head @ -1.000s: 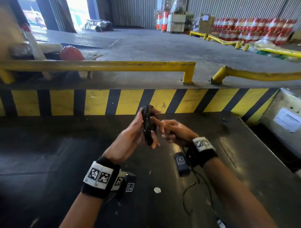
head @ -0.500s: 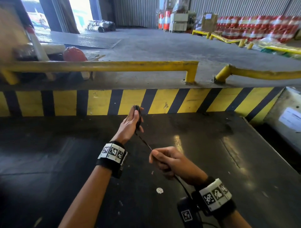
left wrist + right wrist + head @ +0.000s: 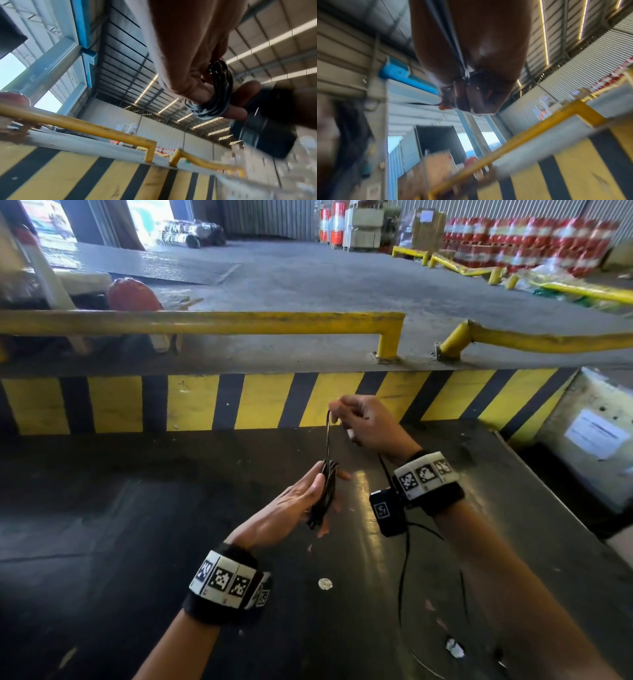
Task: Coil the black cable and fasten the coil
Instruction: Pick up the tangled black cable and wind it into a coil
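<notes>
A coil of black cable is looped round the fingers of my left hand, above the dark work surface. In the left wrist view the coil wraps those fingers, and the thumb lies against it. One strand rises from the coil to my right hand, which pinches it between thumb and fingertips just beyond and above the coil. The right wrist view shows the cable running along the palm into curled fingers.
The dark metal surface ends at a yellow-and-black striped kerb with yellow rails behind. A grey box stands at the right edge. A white scrap and a thin wrist-camera wire lie near my arms.
Half a second ago the right hand drew the strand down toward my body. It has now swung up and over the coil, while the left hand with the coil came lower and nearer.
</notes>
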A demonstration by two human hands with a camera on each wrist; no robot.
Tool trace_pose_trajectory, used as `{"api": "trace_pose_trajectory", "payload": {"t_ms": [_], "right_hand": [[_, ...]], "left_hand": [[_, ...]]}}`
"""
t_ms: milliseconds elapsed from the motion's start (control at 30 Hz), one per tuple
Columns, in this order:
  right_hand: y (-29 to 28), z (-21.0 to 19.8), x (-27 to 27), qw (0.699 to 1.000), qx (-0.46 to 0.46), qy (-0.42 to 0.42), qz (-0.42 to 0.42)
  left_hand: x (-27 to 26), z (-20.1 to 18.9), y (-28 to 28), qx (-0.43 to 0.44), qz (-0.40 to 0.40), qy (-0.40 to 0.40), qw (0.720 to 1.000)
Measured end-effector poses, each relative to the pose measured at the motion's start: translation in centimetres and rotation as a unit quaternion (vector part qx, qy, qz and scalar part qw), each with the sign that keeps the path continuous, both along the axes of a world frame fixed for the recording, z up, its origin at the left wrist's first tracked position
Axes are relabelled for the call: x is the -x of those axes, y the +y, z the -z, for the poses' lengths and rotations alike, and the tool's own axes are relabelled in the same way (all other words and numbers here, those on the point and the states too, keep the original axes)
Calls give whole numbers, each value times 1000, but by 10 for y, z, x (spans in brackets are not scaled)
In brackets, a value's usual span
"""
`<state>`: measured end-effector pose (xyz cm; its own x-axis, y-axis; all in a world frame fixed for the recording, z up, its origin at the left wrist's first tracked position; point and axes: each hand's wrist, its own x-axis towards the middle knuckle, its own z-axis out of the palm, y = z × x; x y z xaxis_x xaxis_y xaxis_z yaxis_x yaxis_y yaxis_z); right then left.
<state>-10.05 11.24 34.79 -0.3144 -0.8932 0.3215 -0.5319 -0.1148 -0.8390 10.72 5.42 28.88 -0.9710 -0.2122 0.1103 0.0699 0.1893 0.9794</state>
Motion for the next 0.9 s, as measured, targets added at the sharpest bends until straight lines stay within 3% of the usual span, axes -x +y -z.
{"api": "trace_pose_trajectory", "payload": {"t_ms": [167,333,467,600,767,900], "right_hand": [[-8,81,-29,993,-41,-83,-70],[14,121,-96,976,-75,-162,-128],[31,113,-116,974,-120,-136,-133],[46,89,-110,985,-95,21,-144],[49,30,-67,990,-29,115,-70],[33,8,-35,988,-6,150,-31]], "left_hand": [[-7,-18,-12,-76,-66,102,990],[-6,-20,-56,-18,-173,105,979],[-1,4,-83,38,-250,48,966],[-4,31,-91,173,-292,-54,939],[-13,46,-57,198,-232,-145,941],[-18,36,-17,93,-121,-51,987]]}}
